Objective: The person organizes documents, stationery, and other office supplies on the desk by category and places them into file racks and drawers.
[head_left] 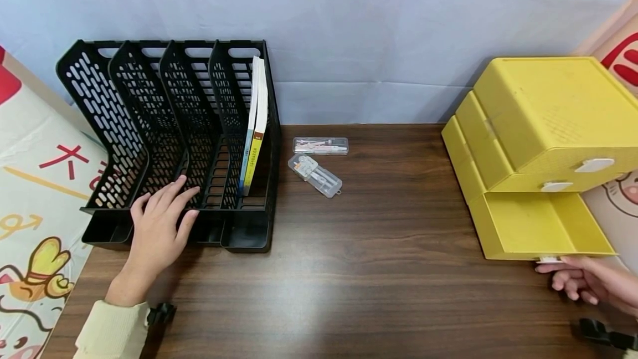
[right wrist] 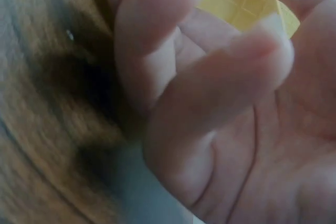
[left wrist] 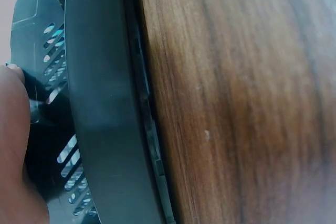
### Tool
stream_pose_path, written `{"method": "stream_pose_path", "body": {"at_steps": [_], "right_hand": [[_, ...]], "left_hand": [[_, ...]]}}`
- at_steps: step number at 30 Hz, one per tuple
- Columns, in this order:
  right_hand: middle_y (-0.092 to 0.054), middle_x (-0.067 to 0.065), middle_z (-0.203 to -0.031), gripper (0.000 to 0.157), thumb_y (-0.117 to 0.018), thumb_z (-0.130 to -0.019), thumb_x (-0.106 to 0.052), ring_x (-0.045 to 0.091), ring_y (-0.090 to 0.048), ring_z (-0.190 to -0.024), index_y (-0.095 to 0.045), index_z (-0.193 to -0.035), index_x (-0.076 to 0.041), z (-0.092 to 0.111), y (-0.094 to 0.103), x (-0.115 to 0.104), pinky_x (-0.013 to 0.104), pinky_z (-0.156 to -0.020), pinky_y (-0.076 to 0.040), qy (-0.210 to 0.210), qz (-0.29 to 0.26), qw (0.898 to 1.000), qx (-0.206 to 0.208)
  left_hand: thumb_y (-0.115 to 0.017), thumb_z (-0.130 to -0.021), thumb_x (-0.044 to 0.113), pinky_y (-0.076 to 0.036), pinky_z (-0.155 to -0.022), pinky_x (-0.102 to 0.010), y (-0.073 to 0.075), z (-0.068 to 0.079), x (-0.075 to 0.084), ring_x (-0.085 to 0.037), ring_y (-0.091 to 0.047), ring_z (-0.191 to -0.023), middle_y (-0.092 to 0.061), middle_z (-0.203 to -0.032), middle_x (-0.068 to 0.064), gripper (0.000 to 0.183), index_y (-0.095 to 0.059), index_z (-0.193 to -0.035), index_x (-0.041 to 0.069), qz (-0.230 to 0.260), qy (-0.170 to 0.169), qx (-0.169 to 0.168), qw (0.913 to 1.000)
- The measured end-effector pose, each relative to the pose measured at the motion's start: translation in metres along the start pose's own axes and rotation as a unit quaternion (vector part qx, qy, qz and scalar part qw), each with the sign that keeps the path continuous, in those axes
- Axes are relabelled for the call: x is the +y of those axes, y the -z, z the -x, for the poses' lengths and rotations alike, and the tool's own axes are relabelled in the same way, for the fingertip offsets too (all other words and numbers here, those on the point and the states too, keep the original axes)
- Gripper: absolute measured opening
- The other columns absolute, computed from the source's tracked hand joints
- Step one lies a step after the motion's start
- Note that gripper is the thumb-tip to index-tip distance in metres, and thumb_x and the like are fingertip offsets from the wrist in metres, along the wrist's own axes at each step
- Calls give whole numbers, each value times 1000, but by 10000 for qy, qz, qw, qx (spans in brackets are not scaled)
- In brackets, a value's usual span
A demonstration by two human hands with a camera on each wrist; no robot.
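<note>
On the left, a black file organizer (head_left: 219, 126) has tall slotted dividers and small trays along its front. My left hand (head_left: 161, 229) lies over its front edge with fingers spread and relaxed, holding nothing. In the left wrist view, part of that hand (left wrist: 16, 145) shows beside the organizer's front wall (left wrist: 102, 98). At the right, a yellow drawer unit (head_left: 573, 98) has its bottom drawer (head_left: 533, 223) pulled out, its inside bare. My right hand (head_left: 595, 281) pinches that drawer's white handle (head_left: 548, 260) between thumb and index finger; the other fingers curl loosely below.
Two thin books (head_left: 256, 126) lean in the organizer's rightmost slot. Between the organizer and drawers lie a flat clear case (head_left: 320, 146) and a clear plastic case (head_left: 316, 175) with a compass-like tool inside. A pale cloth (head_left: 349, 43) hangs behind the wooden table (head_left: 374, 281).
</note>
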State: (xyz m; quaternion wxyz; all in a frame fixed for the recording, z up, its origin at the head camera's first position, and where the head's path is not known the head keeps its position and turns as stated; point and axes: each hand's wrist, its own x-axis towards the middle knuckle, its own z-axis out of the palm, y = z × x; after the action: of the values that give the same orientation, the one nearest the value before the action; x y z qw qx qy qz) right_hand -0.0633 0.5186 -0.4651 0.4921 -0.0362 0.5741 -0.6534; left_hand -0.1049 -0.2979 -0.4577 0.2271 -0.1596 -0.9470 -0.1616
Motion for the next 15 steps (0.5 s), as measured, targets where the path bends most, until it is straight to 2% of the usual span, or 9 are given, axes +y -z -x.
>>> {"method": "stream_pose_path", "body": {"at_steps": [5, 9, 15], "right_hand": [[-71, -2, -107, 73, 1, -111, -21, 7, -64, -87, -70, -131, -29, 0, 0, 1, 42, -55, -16, -195, 94, 9997, 80], [-71, -2, -105, 72, -2, -112, -22, 8, -64, -86, -71, -128, -31, 1, -2, 0, 42, -55, -17, -273, 254, 9988, 319], [-72, -6, -101, 66, -10, -114, -21, 7, -65, -81, -74, -122, -36, 4, -5, 2, 41, -51, -20, -166, 778, 9938, 774]], "left_hand": [[-61, -100, 29, -21, -105, -69, 0, 0, 0, -41, -46, -133, -48, -154, -14, 40, -63, -136, 12, 4, -11, 8, 10000], [-66, -95, 21, -21, -105, -69, 0, 0, 0, -42, -46, -133, -49, -154, -15, 42, -63, -136, 11, -4, -23, 30, 10000], [-58, -102, 31, -21, -105, -68, 0, 0, 1, -41, -46, -133, -49, -154, -15, 40, -63, -136, 12, -4, 21, -24, 10000]]}}
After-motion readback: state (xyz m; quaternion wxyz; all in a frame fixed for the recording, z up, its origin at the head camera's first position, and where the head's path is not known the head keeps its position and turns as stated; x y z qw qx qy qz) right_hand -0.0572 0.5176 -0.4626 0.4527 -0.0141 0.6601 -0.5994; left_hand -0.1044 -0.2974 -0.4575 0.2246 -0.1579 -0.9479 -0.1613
